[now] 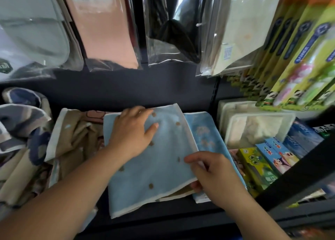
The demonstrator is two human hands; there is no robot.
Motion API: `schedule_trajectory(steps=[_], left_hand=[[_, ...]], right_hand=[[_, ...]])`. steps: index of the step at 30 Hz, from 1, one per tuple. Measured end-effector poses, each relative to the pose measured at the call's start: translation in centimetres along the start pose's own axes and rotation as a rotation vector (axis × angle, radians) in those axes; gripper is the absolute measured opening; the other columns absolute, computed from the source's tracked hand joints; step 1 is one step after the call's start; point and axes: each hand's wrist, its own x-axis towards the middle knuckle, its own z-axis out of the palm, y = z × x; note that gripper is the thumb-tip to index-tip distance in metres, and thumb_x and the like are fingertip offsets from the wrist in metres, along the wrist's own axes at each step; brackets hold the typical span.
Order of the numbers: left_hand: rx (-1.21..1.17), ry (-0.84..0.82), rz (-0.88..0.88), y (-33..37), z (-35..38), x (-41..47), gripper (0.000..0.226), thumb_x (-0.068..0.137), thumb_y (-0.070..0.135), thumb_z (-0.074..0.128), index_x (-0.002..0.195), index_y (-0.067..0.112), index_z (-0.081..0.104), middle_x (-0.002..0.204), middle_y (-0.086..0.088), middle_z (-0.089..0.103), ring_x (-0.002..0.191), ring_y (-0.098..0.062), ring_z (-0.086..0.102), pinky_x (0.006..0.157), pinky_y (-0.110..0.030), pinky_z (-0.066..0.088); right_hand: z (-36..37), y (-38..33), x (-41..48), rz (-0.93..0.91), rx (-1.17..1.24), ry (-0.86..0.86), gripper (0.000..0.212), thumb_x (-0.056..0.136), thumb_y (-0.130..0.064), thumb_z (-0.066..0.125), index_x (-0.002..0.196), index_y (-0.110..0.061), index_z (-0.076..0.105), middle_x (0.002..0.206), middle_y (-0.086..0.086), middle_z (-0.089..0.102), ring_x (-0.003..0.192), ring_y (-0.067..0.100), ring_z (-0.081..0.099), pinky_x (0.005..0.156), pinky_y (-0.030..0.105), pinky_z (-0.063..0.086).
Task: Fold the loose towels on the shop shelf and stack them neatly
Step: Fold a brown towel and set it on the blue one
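A light blue towel [159, 167] with small brown dots and a white border lies folded on the dark shelf [163, 219]. It covers part of a second blue towel [204, 131] with a pale pattern, which shows along its right side. My left hand [132, 131] rests flat on the far left part of the dotted towel, fingers spread. My right hand [212, 178] pinches the towel's right edge near the front, thumb under the fold. A loose beige towel [76, 136] lies crumpled to the left.
A crumpled navy and cream cloth [23, 123] fills the far left. Bagged goods [103, 27] hang above on the back wall. Clear packs [253, 123] and small colourful boxes [266, 160] stand right of the towels. Toothbrush packs [299, 58] hang at upper right.
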Motion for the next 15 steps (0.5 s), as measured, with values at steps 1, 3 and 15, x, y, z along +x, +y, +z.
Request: schedule_trajectory(steps=[1,3,15], left_hand=[[0.064,-0.087,-0.020,-0.6,0.0,-0.2,0.072,0.090,0.067,0.025,0.149,0.031,0.046,0.154,-0.004,0.044,0.139,-0.030,0.040,0.115,-0.044,0.030],[0.141,-0.279,-0.038,-1.9,0.7,-0.8,0.078,0.089,0.073,0.010,0.160,0.040,0.014,0.170,0.002,0.009,0.156,-0.024,0.008,0.124,-0.048,0.009],[0.220,-0.422,0.209,-4.5,0.7,-0.8,0.095,0.069,0.088,-0.023,0.155,0.052,-0.006,0.171,0.009,-0.002,0.157,-0.016,-0.004,0.125,-0.048,-0.004]], right_hand=[[-0.3,-0.1,0.0,0.010,-0.015,-0.014,0.028,0.097,-0.006,0.056,0.092,-0.024,0.076,0.077,-0.004,0.069,0.052,0.017,0.069,0.048,0.024,0.052],[-0.8,0.2,0.1,-0.006,-0.216,-0.053,0.025,0.097,-0.011,0.055,0.098,-0.026,0.076,0.082,-0.013,0.067,0.061,0.007,0.069,0.056,0.014,0.050],[-1.4,-1.3,-1.2,-0.074,-0.959,-0.151,0.027,0.091,-0.048,0.057,0.117,-0.044,0.050,0.094,-0.014,0.057,0.090,0.012,0.060,0.074,0.027,0.048]])
